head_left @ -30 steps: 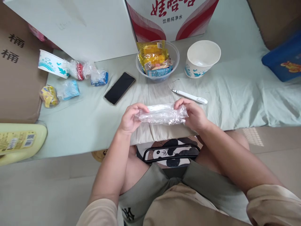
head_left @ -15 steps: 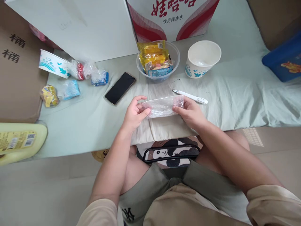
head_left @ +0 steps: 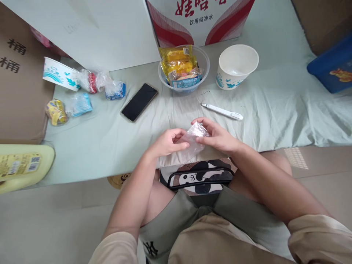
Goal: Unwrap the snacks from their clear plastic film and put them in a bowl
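Observation:
A clear plastic bag (head_left: 195, 141) hangs between my two hands, just over the front edge of the cloth-covered surface. My right hand (head_left: 217, 135) pinches its bunched upper part between thumb and fingers. At its left side, my left hand (head_left: 172, 142) is closed with thumb and fingertips on the film. Beyond my right hand lies a white utility knife (head_left: 222, 111). Farther back stand a clear bowl (head_left: 206, 69) of yellow and blue snack packets (head_left: 180, 66) and a white paper tub (head_left: 238, 68) with something clear inside.
A black phone (head_left: 139, 102) lies left of the bowl. Several wrapped bundles (head_left: 115, 90) and a tipped paper tub (head_left: 61, 74) are at the left. Large boxes (head_left: 200, 22) line the back. A yellow jug (head_left: 24, 167) and a blue container (head_left: 334, 68) flank the sides.
The plastic bag was stretched flat and wide between my hands. Now my hands are closer together and lower, and the bag is folded up and hanging down between them.

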`<action>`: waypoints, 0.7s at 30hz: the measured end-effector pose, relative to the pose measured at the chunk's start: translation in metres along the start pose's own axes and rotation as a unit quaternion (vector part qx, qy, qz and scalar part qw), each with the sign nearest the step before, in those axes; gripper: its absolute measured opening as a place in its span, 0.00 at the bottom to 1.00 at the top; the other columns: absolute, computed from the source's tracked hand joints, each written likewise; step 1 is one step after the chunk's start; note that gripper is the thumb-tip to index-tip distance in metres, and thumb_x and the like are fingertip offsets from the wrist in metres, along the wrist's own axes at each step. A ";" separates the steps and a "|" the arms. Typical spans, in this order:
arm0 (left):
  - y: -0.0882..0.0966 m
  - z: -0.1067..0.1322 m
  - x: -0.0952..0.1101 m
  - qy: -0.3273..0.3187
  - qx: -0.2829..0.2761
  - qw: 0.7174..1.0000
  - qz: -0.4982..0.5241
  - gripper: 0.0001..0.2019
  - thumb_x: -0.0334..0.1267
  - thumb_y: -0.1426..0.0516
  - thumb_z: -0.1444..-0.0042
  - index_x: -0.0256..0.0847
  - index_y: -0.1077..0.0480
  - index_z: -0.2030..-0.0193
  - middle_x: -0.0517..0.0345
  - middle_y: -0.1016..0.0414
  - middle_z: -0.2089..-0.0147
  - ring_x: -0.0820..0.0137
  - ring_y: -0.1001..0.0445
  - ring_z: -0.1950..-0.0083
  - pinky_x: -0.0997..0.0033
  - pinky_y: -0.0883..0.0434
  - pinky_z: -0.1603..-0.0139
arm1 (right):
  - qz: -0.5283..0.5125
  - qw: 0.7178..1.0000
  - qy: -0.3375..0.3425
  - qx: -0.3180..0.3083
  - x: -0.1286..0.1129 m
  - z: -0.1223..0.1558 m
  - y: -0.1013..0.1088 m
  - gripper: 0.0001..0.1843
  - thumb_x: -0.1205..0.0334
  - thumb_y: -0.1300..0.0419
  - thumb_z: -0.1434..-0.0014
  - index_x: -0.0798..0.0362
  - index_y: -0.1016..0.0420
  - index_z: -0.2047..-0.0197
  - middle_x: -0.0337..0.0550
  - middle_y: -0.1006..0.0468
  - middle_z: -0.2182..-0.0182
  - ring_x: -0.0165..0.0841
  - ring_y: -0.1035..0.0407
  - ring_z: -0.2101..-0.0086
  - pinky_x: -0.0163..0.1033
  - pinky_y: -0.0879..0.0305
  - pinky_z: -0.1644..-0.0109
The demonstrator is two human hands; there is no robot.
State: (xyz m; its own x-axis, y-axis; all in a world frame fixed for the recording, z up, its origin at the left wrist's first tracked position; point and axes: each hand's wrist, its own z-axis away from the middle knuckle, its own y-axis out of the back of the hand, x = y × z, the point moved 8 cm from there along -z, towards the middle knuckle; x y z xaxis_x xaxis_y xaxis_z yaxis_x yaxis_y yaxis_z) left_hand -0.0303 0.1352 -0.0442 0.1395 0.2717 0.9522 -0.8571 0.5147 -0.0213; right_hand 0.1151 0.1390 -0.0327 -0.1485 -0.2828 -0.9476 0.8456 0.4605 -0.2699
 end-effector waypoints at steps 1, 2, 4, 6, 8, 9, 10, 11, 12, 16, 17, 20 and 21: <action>-0.001 -0.001 0.000 0.001 0.015 1.000 -0.007 0.17 0.46 0.29 0.54 0.38 0.24 0.62 0.56 0.21 0.67 0.71 0.24 0.67 0.71 0.28 0.65 | -0.030 0.999 0.012 0.038 0.001 -0.001 0.006 0.29 0.53 0.27 0.51 0.47 0.31 0.49 0.40 0.26 0.61 0.31 0.31 0.64 0.36 0.31 0.62; 0.000 -0.001 0.000 -0.007 0.038 0.999 -0.004 0.16 0.46 0.29 0.52 0.38 0.24 0.64 0.58 0.22 0.69 0.72 0.26 0.69 0.72 0.29 0.67 | -0.058 0.995 0.024 0.077 0.001 -0.002 0.013 0.30 0.51 0.27 0.51 0.46 0.32 0.47 0.42 0.26 0.57 0.33 0.30 0.61 0.37 0.30 0.60; 0.005 -0.002 0.002 -0.041 0.090 0.995 0.025 0.18 0.50 0.29 0.52 0.38 0.26 0.65 0.59 0.24 0.69 0.73 0.27 0.70 0.73 0.30 0.68 | -0.096 0.986 0.035 0.132 0.005 -0.002 0.023 0.30 0.46 0.29 0.50 0.44 0.32 0.47 0.44 0.26 0.51 0.34 0.28 0.56 0.39 0.27 0.54; 0.010 -0.002 0.002 -0.077 0.132 0.986 0.064 0.21 0.54 0.30 0.52 0.39 0.26 0.64 0.59 0.22 0.67 0.72 0.25 0.68 0.72 0.28 0.66 | -0.103 0.987 0.020 0.118 0.010 -0.003 0.020 0.30 0.42 0.29 0.49 0.45 0.30 0.47 0.45 0.25 0.50 0.36 0.27 0.53 0.42 0.27 0.49; 0.012 -0.003 0.001 -0.097 0.163 0.979 0.078 0.23 0.57 0.31 0.51 0.40 0.27 0.61 0.57 0.20 0.64 0.70 0.23 0.64 0.71 0.26 0.63 | -0.091 0.995 0.010 0.046 0.011 -0.004 0.006 0.32 0.38 0.29 0.49 0.47 0.28 0.48 0.47 0.23 0.50 0.38 0.27 0.51 0.45 0.27 0.46; 0.012 -0.003 0.000 -0.103 0.175 0.976 0.073 0.24 0.58 0.31 0.50 0.41 0.27 0.59 0.56 0.19 0.62 0.68 0.22 0.63 0.70 0.25 0.62 | -0.077 0.997 0.015 0.008 0.010 -0.003 -0.002 0.32 0.37 0.29 0.50 0.47 0.27 0.49 0.47 0.22 0.50 0.40 0.27 0.50 0.47 0.27 0.45; 0.010 -0.003 0.000 -0.108 0.183 0.975 0.061 0.24 0.58 0.32 0.49 0.41 0.27 0.57 0.55 0.19 0.60 0.67 0.21 0.61 0.70 0.24 0.61 | -0.060 0.998 0.026 -0.019 0.009 -0.003 -0.009 0.32 0.37 0.29 0.49 0.48 0.26 0.49 0.47 0.22 0.50 0.40 0.27 0.49 0.47 0.27 0.44; 0.008 -0.003 0.001 -0.115 0.189 0.974 0.044 0.23 0.57 0.33 0.47 0.41 0.27 0.55 0.54 0.18 0.59 0.66 0.20 0.59 0.69 0.24 0.59 | -0.038 0.998 0.041 -0.029 0.007 -0.002 -0.013 0.30 0.38 0.29 0.48 0.48 0.25 0.50 0.47 0.21 0.51 0.40 0.27 0.49 0.47 0.28 0.43; 0.006 -0.003 0.003 -0.124 0.193 0.973 0.026 0.22 0.56 0.34 0.45 0.41 0.27 0.54 0.53 0.18 0.57 0.66 0.20 0.57 0.69 0.24 0.58 | -0.011 0.998 0.054 -0.021 0.006 -0.002 -0.014 0.28 0.39 0.30 0.46 0.49 0.25 0.51 0.46 0.20 0.53 0.39 0.27 0.51 0.47 0.28 0.44; 0.000 0.000 0.013 -0.155 0.187 0.970 -0.029 0.18 0.53 0.37 0.40 0.41 0.27 0.53 0.55 0.19 0.59 0.68 0.21 0.60 0.70 0.25 0.59 | 0.119 0.989 0.069 0.056 0.004 -0.001 -0.005 0.16 0.47 0.37 0.37 0.52 0.24 0.58 0.43 0.22 0.64 0.34 0.29 0.63 0.41 0.31 0.57; 0.000 0.000 0.014 -0.157 0.182 0.970 -0.039 0.16 0.52 0.37 0.40 0.41 0.27 0.55 0.55 0.20 0.61 0.69 0.22 0.61 0.70 0.26 0.61 | 0.150 0.984 0.069 0.068 0.004 0.000 -0.003 0.15 0.48 0.39 0.36 0.52 0.25 0.60 0.42 0.24 0.66 0.32 0.31 0.66 0.39 0.33 0.60; 0.001 0.001 0.013 -0.152 0.166 0.972 -0.071 0.14 0.51 0.39 0.38 0.41 0.26 0.59 0.57 0.22 0.65 0.69 0.24 0.65 0.70 0.28 0.64 | 0.221 0.968 0.071 0.093 0.001 0.003 0.003 0.13 0.51 0.42 0.35 0.53 0.28 0.65 0.39 0.28 0.72 0.30 0.36 0.70 0.38 0.40 0.65; 0.003 0.001 0.012 -0.152 0.165 0.971 -0.082 0.14 0.50 0.39 0.38 0.41 0.26 0.60 0.57 0.22 0.66 0.69 0.25 0.65 0.70 0.28 0.64 | 0.235 0.964 0.072 0.100 -0.001 0.004 0.005 0.13 0.52 0.42 0.35 0.53 0.29 0.66 0.38 0.29 0.73 0.29 0.38 0.71 0.38 0.41 0.66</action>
State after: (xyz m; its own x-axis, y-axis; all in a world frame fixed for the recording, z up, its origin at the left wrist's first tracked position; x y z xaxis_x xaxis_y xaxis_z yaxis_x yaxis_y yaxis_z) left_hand -0.0316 0.1392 -0.0327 0.1784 -0.0713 0.9814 -0.9549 0.2280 0.1901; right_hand 0.1213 0.1381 -0.0327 0.2169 0.0439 -0.9752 0.9172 0.3329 0.2189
